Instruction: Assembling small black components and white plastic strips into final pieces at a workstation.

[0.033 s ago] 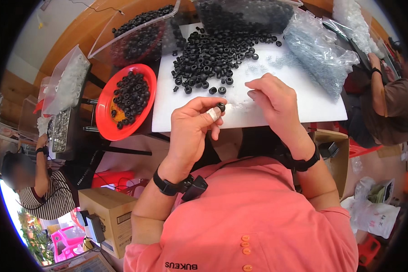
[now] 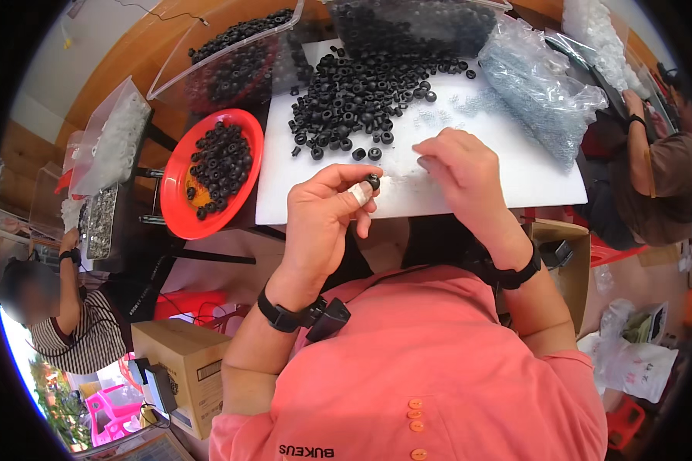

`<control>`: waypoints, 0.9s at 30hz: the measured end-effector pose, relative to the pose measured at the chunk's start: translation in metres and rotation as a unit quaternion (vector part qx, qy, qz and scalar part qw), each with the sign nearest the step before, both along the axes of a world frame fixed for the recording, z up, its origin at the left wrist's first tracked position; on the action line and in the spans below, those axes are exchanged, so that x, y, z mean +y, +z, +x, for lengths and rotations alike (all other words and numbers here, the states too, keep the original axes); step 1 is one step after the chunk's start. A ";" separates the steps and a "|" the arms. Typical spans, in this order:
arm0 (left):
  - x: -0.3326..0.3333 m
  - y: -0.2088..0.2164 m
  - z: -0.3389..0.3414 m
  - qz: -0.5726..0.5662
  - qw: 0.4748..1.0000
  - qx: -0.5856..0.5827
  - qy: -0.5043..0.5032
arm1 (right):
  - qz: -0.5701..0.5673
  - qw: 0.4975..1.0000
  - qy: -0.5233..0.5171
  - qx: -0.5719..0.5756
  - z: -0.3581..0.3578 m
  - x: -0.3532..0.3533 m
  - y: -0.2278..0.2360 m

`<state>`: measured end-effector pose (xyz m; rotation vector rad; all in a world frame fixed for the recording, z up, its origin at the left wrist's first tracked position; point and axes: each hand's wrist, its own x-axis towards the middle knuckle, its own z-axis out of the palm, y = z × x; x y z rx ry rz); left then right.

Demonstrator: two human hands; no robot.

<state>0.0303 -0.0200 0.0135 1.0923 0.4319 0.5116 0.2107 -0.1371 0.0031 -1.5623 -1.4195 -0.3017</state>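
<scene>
My left hand (image 2: 323,211) pinches a small black ring-like part (image 2: 373,181) between thumb and forefinger, just over the near edge of a white board (image 2: 284,188). White tape wraps one of its digits. To the right, my right hand (image 2: 465,165) hovers above the board with thumb and forefinger drawn together; whatever may be between them is too small to make out. Beyond both hands lies a spread heap of black ring-like parts (image 2: 346,100), with a few loose ones nearer the left hand. Tiny silvery pieces (image 2: 442,115) are scattered beside the heap.
A red oval plate (image 2: 175,201) of black parts stands left of the board. Clear bins (image 2: 223,34) of black parts rise behind. On the right sits a plastic bag (image 2: 542,92) of tiny grey-blue pieces. People work on both sides; a cardboard box (image 2: 184,369) is lower left.
</scene>
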 end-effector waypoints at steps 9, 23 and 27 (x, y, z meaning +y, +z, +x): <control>0.010 -0.007 0.002 -0.034 0.998 -0.045 -0.014 | -0.015 0.987 -0.138 -0.083 0.021 -0.014 -0.006; 0.010 -0.009 0.000 -0.052 0.998 -0.042 -0.019 | -0.074 0.985 -0.112 -0.105 -0.005 -0.027 -0.011; 0.008 -0.011 0.001 -0.035 0.998 -0.039 -0.025 | -0.083 0.975 -0.131 -0.160 -0.012 -0.022 -0.016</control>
